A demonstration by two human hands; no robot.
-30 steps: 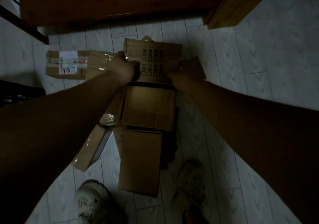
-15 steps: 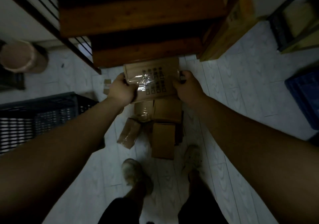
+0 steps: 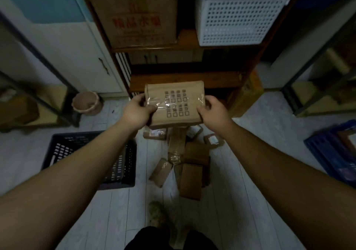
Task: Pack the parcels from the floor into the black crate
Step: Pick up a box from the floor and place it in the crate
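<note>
Parcel (image 3: 174, 103): a flat brown carton with a grid of small printed squares on its top face and a strip of clear tape across it. It is held in the air, roughly level, in front of the lower board of the shelf (image 3: 185, 80).
Left hand (image 3: 137, 113): grips the parcel's left edge, thumb on the top face, fingers wrapped underneath and hidden.
Right hand (image 3: 213, 113): grips the parcel's right edge, thumb on top near the tape's end, fingers (image 3: 207, 100) curled round the side.
Crate (image 3: 77, 134): black, with lattice walls, on the floor (image 3: 240, 201) to the left. The left forearm crosses over it. Its inside is too dark to tell what it holds. The parcel is well apart from it, up and to its right.
Pile (image 3: 190, 165): brown cartons lying on the floor between the two arms, below the held parcel. They touch and overlap. Some at the far end carry white labels, and one is wrapped in shiny tape.
Upper shelf: a big box (image 3: 138, 16) with red print on the left, and a white perforated basket (image 3: 237, 16) just beside it on the right.
Left side: a white cabinet (image 3: 73, 53), with a pinkish bucket (image 3: 86, 103) on the floor near its foot.
Right side: a blue crate (image 3: 335, 149) on the floor at the frame's edge.
Below: a pale shoe (image 3: 158, 213), blurred.
</note>
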